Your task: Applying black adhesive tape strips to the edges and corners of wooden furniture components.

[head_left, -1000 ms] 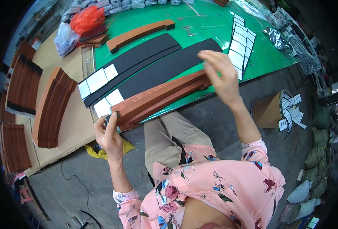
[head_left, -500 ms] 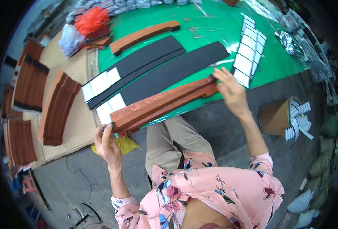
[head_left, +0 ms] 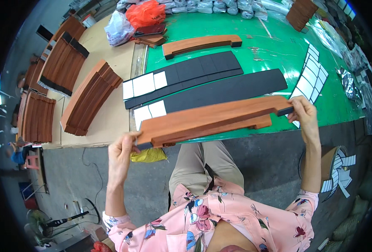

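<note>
**Long curved wooden piece held up by both ends**

Held level above the near edge of a green table (head_left: 278, 54): a long, gently curved reddish-brown wooden piece (head_left: 211, 119) with a black strip showing at each end. Gripped at its left end by the left hand (head_left: 120, 153), fingers curled over the top and thumb underneath. Pinched at its right end by the right hand (head_left: 305, 115), fingertips closed narrowly on the black tip.

Just beyond, flat on the table: two long black foam strips (head_left: 219, 86), each with white backing squares (head_left: 144, 84) at the left end. Farther back, another curved wooden piece (head_left: 200, 44) lying alone. To the right, a row of white rectangular stickers (head_left: 310, 77) on the green surface.

Left of the table, on a cardboard sheet (head_left: 114, 113), stacks of similar curved wooden pieces (head_left: 89, 98). At the far left corner, an orange plastic bag (head_left: 146, 14) beside a clear one. Below, near the left hand, a yellow cloth (head_left: 149, 155) on the grey floor, beside the person's knees and pink floral shirt (head_left: 219, 218).
</note>
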Tool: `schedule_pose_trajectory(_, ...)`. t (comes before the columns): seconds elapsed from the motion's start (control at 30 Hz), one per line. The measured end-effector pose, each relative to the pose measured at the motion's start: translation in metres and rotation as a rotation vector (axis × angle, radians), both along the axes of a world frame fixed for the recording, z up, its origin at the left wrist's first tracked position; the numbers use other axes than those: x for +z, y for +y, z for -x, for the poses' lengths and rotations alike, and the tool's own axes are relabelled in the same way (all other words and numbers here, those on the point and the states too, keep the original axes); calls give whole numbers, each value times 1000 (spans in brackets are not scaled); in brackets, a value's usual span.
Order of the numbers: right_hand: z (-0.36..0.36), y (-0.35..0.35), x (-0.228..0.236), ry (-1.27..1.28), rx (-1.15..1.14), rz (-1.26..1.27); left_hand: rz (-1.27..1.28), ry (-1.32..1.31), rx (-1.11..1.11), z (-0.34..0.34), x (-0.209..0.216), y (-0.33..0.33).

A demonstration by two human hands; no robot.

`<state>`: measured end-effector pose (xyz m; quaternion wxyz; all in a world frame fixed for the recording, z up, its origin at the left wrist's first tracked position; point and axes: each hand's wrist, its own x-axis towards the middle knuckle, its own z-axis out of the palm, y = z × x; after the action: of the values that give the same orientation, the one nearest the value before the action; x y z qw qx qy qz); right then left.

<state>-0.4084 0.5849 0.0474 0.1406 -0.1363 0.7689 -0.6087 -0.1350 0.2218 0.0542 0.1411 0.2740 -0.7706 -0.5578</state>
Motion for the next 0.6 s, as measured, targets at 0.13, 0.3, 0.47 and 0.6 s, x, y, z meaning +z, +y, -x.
schedule_pose_trajectory(0.13,45,-29,17,151,-51,-65,176,83,-21,73,12,-25)
schedule_pose_trajectory(0.3,150,-81,-12,220,-4,-243,168,-25,36,196,-17,-92)
schedule_pose_trajectory(0.47,242,-130,-61,132,-1,-270,3,-32,64,292,-90,-150)
schedule_pose_trajectory(0.6,280,-159,-91,89,-6,-235,-6,-79,140,327,-124,-175)
